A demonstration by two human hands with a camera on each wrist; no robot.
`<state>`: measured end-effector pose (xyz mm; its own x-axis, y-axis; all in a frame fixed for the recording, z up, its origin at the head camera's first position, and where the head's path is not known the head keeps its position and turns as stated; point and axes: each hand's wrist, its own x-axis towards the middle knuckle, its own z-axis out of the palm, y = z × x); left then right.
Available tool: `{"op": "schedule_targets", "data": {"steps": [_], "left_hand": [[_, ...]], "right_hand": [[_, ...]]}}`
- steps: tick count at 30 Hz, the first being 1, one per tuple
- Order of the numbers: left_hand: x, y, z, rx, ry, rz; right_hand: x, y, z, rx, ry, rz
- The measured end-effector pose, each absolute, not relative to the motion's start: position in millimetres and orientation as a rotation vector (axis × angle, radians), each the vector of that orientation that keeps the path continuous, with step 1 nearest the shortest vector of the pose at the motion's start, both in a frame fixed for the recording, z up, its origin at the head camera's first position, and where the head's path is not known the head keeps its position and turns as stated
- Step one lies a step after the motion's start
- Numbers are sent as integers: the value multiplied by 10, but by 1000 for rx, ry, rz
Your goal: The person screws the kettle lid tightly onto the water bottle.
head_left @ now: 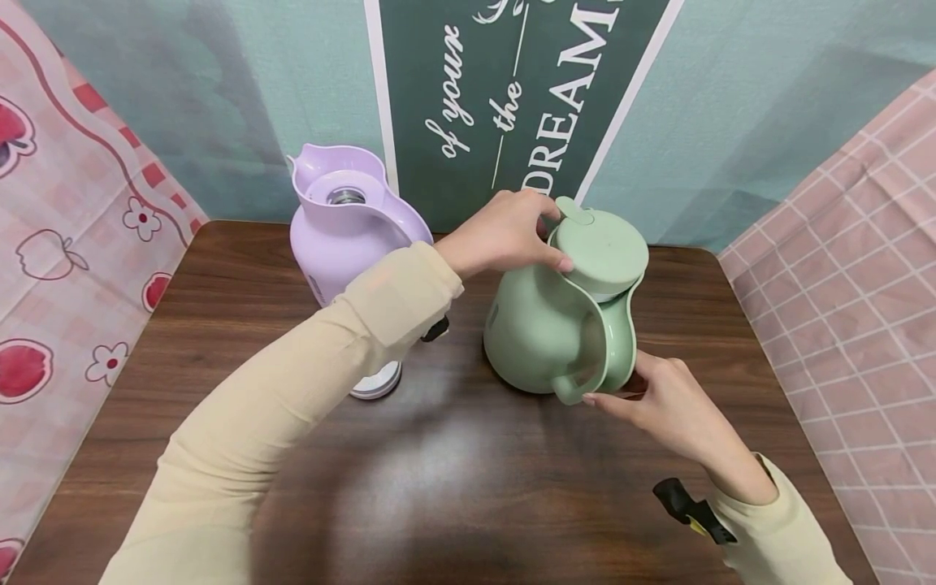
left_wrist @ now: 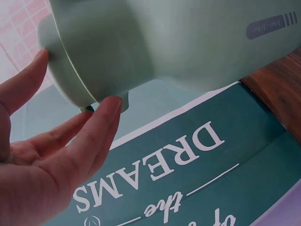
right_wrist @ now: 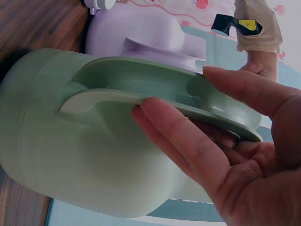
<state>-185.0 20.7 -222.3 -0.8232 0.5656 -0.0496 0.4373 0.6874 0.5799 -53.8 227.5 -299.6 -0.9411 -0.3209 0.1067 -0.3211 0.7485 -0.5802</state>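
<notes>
A light green thermos jug [head_left: 544, 329] stands on the table with its round lid [head_left: 603, 248] on top. My left hand [head_left: 512, 231] holds the lid and neck from the left side. In the left wrist view, its thumb touches the edge of the lid, while the fingers [left_wrist: 106, 117] lie against the neck by the spout. On the other side, my right hand [head_left: 669, 402] grips the jug's handle [right_wrist: 101, 96] loosely, fingers on one side and thumb opposite. A lilac thermos jug [head_left: 344, 236] with an uncovered top stands to the left, partly behind my left sleeve.
A round whitish piece [head_left: 378, 382] lies on the brown wooden table [head_left: 439, 496] near the lilac jug, half hidden by my left arm. Behind the table hangs a teal cloth [head_left: 731, 106] with a dark lettered panel [head_left: 468, 195]. Patterned pink cloths border both sides.
</notes>
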Motion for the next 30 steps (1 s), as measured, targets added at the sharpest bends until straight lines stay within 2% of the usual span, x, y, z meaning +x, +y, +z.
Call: {"op": "schedule_targets", "data": {"steps": [14,30], "left_hand": [[-1759,274,-2240,667,2746,893],[-1768,265,-2223,728,2719,912]], "right_hand": [[-527,2269,-3005,532,-2953,981],[-540,2267,-2998,549,-2929,975]]}}
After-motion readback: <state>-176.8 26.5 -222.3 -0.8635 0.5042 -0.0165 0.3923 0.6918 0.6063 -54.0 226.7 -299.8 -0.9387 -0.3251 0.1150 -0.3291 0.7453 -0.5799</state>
